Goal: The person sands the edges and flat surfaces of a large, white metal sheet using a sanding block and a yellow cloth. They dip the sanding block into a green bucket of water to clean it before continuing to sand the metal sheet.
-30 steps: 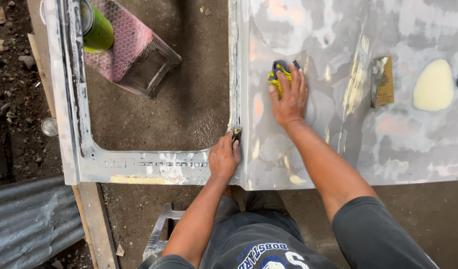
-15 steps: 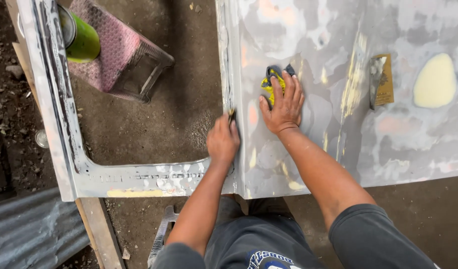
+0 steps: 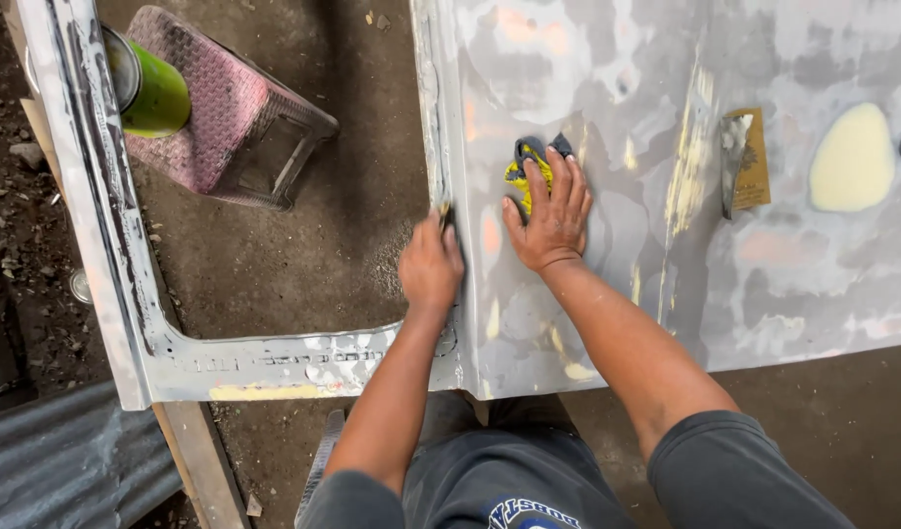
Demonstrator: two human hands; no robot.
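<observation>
The sanding pad (image 3: 529, 168) lies flat under my right hand (image 3: 551, 217), fingers spread on it. My left hand (image 3: 430, 266), just beside, curls on the panel (image 3: 666, 294) edge.

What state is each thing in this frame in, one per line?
Metal panel: lying flat, patched with filler.
Yellow pad: pressed flat under right hand.
Left hand: gripping the panel's edge.
Green can: lying tilted on pink stool.
Scraper: lying loose on panel.

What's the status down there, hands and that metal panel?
Right hand flat on yellow pad, pressing it to grey panel. Left hand gripping panel edge. Scraper and putty blob lie clear, off to the side.
</observation>
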